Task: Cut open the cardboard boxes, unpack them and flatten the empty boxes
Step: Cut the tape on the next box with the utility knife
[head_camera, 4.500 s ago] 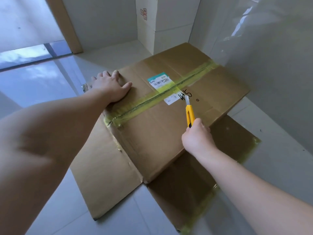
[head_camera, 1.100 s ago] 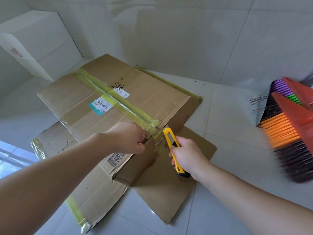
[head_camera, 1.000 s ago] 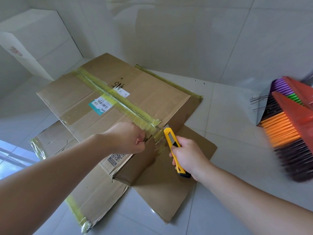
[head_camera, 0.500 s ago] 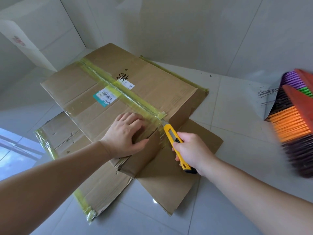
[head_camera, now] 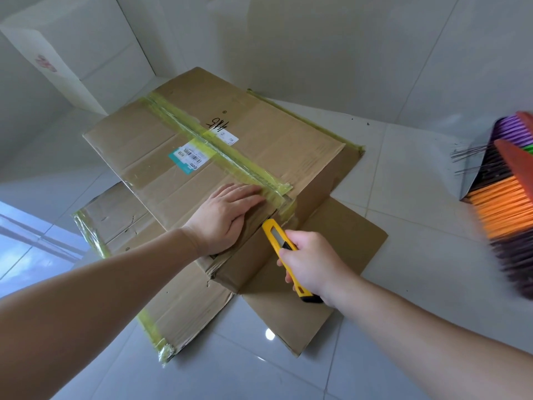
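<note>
Cardboard box [head_camera: 253,145], handwritten "445" [head_camera: 218,126] — barcode label [head_camera: 189,158]

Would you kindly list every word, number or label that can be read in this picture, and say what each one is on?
"445", or something close, handwritten in black marker upside down on top of the cardboard box.
Teal and white shipping label, partly under the yellow tape: barcode and print too small to read.
Small white sticker beside the marker writing: too small to read.
Red mark on the white box: too blurred to read.
</note>
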A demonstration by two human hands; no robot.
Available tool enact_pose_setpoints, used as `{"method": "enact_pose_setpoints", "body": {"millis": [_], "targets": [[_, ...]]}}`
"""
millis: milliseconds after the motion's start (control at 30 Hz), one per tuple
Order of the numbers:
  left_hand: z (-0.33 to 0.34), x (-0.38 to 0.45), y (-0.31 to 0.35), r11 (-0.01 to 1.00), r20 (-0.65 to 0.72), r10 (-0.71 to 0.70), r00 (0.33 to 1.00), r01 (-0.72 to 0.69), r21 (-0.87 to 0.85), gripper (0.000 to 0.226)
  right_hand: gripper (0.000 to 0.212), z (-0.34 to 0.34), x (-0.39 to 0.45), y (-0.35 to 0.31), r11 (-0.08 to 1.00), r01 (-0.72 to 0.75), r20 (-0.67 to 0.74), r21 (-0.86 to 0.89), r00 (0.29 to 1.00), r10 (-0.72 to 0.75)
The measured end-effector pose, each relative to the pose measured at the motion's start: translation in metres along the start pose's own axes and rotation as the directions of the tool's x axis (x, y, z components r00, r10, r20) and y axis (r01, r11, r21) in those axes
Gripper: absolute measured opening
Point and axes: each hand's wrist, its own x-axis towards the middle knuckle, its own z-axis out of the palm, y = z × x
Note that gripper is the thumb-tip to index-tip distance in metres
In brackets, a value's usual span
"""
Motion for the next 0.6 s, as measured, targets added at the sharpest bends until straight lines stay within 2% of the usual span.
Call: {"method": "enact_pose_setpoints", "body": {"millis": [100, 167, 233, 400, 533, 600], "targets": [[-0.002, 0.001, -0.001, 0.996, 0.012, -0.009, 1.000, 0.010, -0.090, 0.049, 0.012, 0.008, -0.012, 0.006, 0.998, 0.036, 0.026, -0.051, 0.999, -0.035], [-0.004, 0.002, -0.002, 0.992, 0.014, -0.018, 1.000, 0.020, -0.128, 0.052, 0.011, 0.023, -0.025, 0.014, 0.992, 0.059, 0.098, -0.110, 0.994, -0.048], [-0.006, 0.003, -0.005, 0.991, 0.018, -0.024, 1.000, 0.027, -0.132, 0.052, 0.011, 0.034, -0.033, 0.015, 0.994, 0.038, 0.164, -0.100, 0.986, -0.021], [-0.005, 0.005, -0.006, 0.994, 0.010, -0.018, 1.000, 0.019, -0.112, 0.050, 0.013, 0.036, -0.034, 0.007, 0.999, 0.012, 0.178, -0.034, 0.984, -0.006], [-0.011, 0.007, -0.006, 0.990, 0.016, -0.004, 1.000, 0.007, -0.141, 0.052, 0.009, 0.037, -0.057, 0.021, 0.995, -0.013, 0.311, -0.098, 0.949, 0.043], [-0.017, 0.009, -0.008, 0.993, -0.020, 0.018, 1.000, -0.020, -0.119, 0.047, 0.008, 0.022, -0.058, 0.025, 0.996, -0.017, 0.303, -0.086, 0.952, 0.042]]}}
